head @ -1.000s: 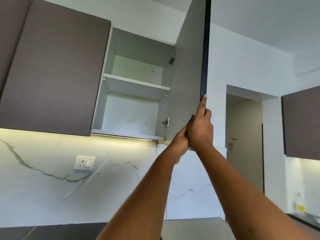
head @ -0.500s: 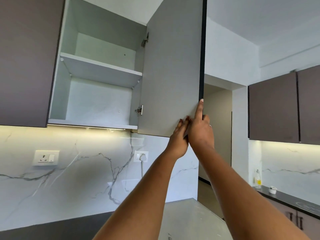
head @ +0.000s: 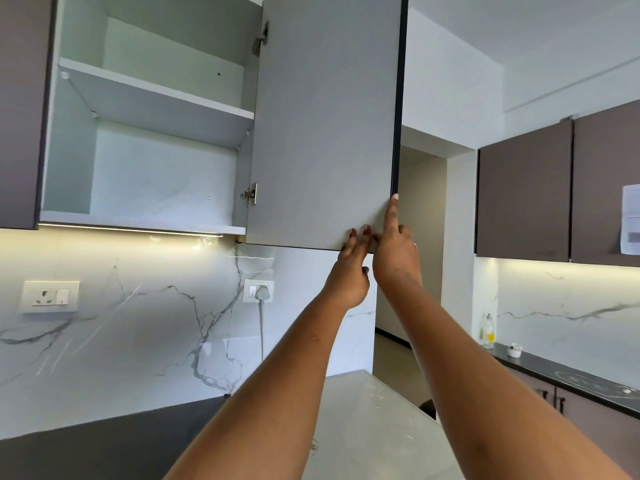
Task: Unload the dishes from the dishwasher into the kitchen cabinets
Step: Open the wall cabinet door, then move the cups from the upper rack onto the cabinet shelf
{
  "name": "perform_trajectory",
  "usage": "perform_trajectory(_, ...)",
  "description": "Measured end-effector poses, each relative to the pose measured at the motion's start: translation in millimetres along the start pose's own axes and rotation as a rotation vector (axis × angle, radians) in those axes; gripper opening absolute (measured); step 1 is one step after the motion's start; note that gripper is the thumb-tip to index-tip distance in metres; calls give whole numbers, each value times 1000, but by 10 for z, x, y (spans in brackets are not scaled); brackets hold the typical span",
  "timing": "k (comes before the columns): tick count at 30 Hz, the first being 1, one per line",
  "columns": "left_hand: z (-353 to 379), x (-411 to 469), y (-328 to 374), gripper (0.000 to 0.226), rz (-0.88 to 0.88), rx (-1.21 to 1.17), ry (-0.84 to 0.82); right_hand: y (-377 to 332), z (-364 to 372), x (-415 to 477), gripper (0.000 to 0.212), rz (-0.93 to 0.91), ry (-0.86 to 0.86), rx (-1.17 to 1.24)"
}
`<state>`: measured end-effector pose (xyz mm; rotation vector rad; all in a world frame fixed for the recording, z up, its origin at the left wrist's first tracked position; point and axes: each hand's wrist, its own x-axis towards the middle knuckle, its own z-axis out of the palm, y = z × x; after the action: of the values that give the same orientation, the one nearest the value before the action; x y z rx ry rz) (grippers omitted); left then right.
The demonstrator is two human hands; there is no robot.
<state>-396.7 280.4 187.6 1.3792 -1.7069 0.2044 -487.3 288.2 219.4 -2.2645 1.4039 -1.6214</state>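
Turned more face-on, cabinet door touches flat-fingered left hand; right hand grip hidden.

A white, grey-veined marble backsplash carries a white switched wall socket and a second white socket, its pale cord hanging straight down. On the black counter to the right stand a clear bottle of yellow liquid and, just beside it, a small white pot, possibly a jar.
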Motion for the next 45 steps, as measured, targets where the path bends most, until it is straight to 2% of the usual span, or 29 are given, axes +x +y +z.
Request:
perform_trajectory(3,41,13,-16,71,11,17,30,37,34,26,84,-7,13,8)
perform_trajectory(8,286,-135,-87,70,9,23,193,232,138,-148,84,-91,38,52)
perform_trajectory(10,532,-318,-147,69,-13,24,235,407,220,-315,77,-122,65,21)
perform_trajectory(15,1354,-1013,-457,75,-164,-87,159,1152,517,-873,67,-29,16,-18)
perform_trajectory(18,1870,-1537,-699,75,-200,-166,51,1721,762,-1257,68,45,-76,-56)
perform_trajectory(23,2588,-2439,-1005,66,-352,-247,-169,2632,1116,-2012,67,221,-290,-143)
perform_trajectory(25,2868,-2752,-1139,62,-466,-313,-272,2989,1234,-2345,67,337,-371,-168)
perform_trajectory(27,3135,-3048,-1270,61,-583,-350,-401,3374,1372,-2686,68,460,-463,-227)
perform_trajectory(31,3600,-3537,-1488,58,-661,-320,-722,3990,1630,-3317,64,635,-665,-310)
perform_trajectory(34,3919,-3810,-1621,63,-643,-350,-960,4307,1720,-3740,60,703,-820,-350)
perform_trajectory(37,4190,-4021,-1627,77,-635,-335,-1186,4584,1737,-4089,67,759,-893,-434)
perform_trajectory(40,4420,-4156,-1543,86,-552,-303,-1276,4827,1664,-4291,65,818,-920,-530)
perform_trajectory(45,4704,-4361,-1452,104,-476,-202,-1341,5186,1602,-4443,86,867,-1017,-558)
